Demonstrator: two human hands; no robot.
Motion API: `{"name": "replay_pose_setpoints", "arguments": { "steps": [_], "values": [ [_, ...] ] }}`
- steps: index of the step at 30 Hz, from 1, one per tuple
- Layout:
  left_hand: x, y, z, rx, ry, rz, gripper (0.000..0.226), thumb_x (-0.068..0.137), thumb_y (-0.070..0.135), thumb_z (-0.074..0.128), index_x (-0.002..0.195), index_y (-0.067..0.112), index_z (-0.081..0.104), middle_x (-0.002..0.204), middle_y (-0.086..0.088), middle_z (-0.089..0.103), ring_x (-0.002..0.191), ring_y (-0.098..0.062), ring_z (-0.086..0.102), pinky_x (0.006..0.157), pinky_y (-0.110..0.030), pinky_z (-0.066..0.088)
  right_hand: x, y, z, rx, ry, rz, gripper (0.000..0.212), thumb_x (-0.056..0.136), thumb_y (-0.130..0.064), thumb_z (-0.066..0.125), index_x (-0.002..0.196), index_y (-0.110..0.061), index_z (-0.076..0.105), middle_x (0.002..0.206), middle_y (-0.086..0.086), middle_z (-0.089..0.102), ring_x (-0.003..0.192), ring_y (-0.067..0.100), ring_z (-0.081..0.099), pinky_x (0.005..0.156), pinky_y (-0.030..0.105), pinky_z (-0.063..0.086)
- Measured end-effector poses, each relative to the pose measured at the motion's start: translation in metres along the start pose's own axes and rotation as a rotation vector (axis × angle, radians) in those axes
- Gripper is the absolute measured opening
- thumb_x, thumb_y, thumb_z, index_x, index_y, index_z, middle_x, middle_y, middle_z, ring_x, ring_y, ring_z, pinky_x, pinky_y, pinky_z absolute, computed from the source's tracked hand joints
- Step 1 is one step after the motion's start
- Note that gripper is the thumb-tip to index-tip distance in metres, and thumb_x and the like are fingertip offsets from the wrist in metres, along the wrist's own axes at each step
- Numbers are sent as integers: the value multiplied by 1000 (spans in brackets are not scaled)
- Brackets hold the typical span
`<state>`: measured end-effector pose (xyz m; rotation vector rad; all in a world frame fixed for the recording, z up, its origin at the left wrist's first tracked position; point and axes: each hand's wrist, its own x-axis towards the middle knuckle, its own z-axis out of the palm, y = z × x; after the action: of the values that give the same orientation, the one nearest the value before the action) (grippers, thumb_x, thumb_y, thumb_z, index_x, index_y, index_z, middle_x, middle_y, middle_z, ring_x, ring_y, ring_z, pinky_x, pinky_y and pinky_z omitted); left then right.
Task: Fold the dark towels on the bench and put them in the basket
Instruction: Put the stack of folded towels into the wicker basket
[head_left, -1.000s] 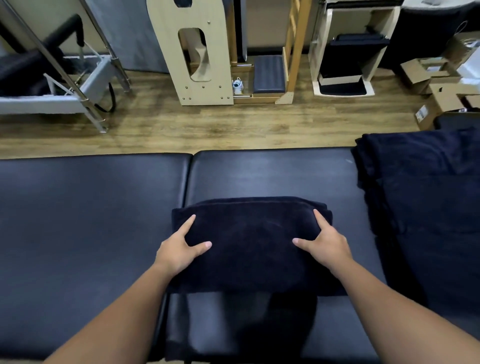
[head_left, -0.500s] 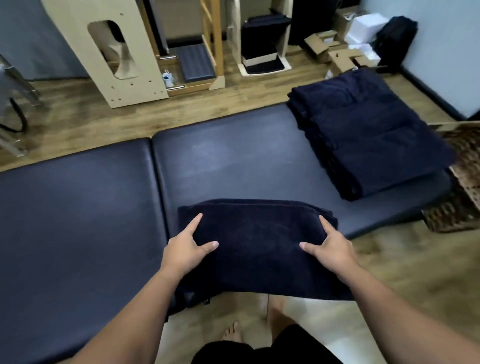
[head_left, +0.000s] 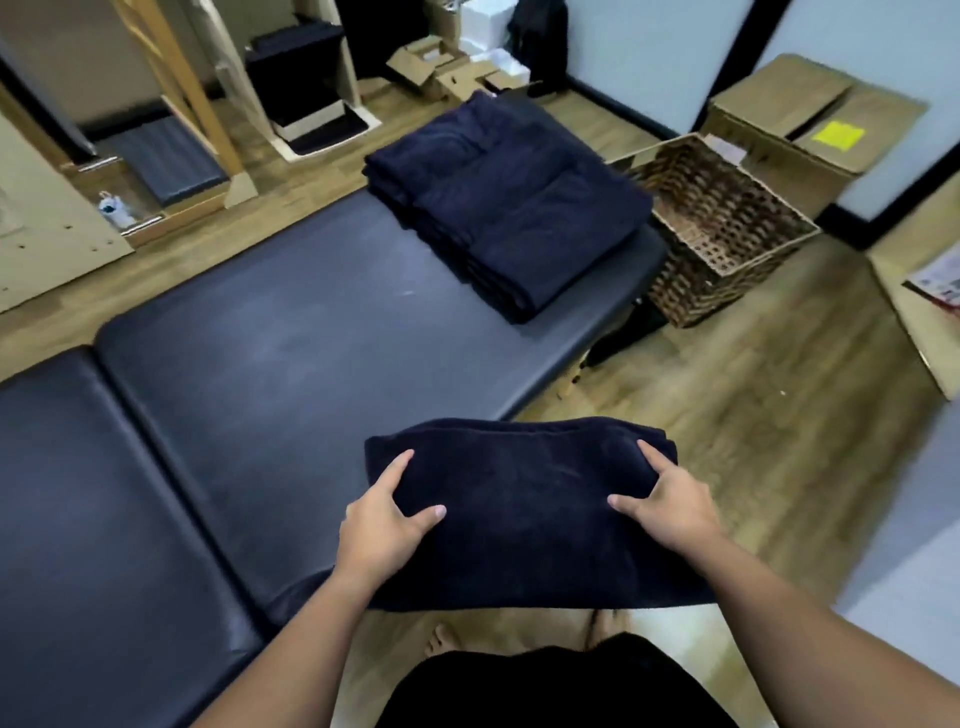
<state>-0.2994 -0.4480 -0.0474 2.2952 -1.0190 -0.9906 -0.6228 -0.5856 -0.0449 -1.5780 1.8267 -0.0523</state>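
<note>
A folded dark towel (head_left: 524, 499) is held in the air past the near edge of the black padded bench (head_left: 270, 374). My left hand (head_left: 387, 519) grips its left side and my right hand (head_left: 667, 504) grips its right side, thumbs on top. A stack of dark towels (head_left: 514, 202) lies on the bench's far right end. A brown wicker basket (head_left: 727, 228) stands on the floor just beyond that end, and looks empty.
Cardboard boxes (head_left: 810, 119) sit against the wall behind the basket. Wooden exercise equipment (head_left: 171, 104) and more boxes (head_left: 447, 73) stand across the wood floor. My bare feet (head_left: 441, 639) show below the towel.
The towel has come off the bench and moved right, held in both hands. My view has swung right, bringing the basket and the end of the bench into sight.
</note>
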Motion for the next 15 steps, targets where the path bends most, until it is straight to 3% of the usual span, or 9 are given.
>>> {"name": "replay_pose_setpoints", "arguments": {
  "steps": [2, 7, 12, 15],
  "values": [
    [7, 25, 20, 2, -29, 33, 83, 79, 50, 81, 149, 54, 35, 88, 27, 55, 124, -19, 55, 103, -38, 43, 8, 21, -19, 16, 26, 18, 95, 74, -44, 85, 154, -41, 34, 127, -3, 66, 123, 25, 57, 97, 32, 47],
    [23, 104, 84, 27, -76, 133, 84, 77, 45, 85, 149, 47, 41, 124, 17, 66, 126, -15, 56, 105, -31, 42, 33, 90, -76, 71, 72, 97, 95, 72, -50, 82, 152, -48, 31, 133, -7, 63, 124, 25, 57, 97, 36, 49],
    [33, 190, 154, 86, -125, 184, 87, 74, 50, 85, 148, 48, 40, 125, 17, 65, 127, -12, 55, 103, -26, 39, 65, 159, -147, 115, 105, 126, 93, 74, -48, 82, 153, -47, 31, 129, -9, 64, 119, 24, 59, 89, 34, 48],
    [38, 235, 188, 85, -142, 201, 87, 73, 48, 86, 148, 48, 41, 120, 16, 61, 125, -15, 57, 106, -31, 44, 86, 187, -185, 132, 131, 134, 92, 76, -46, 82, 154, -44, 32, 131, -7, 63, 120, 24, 58, 89, 32, 47]
  ]
}}
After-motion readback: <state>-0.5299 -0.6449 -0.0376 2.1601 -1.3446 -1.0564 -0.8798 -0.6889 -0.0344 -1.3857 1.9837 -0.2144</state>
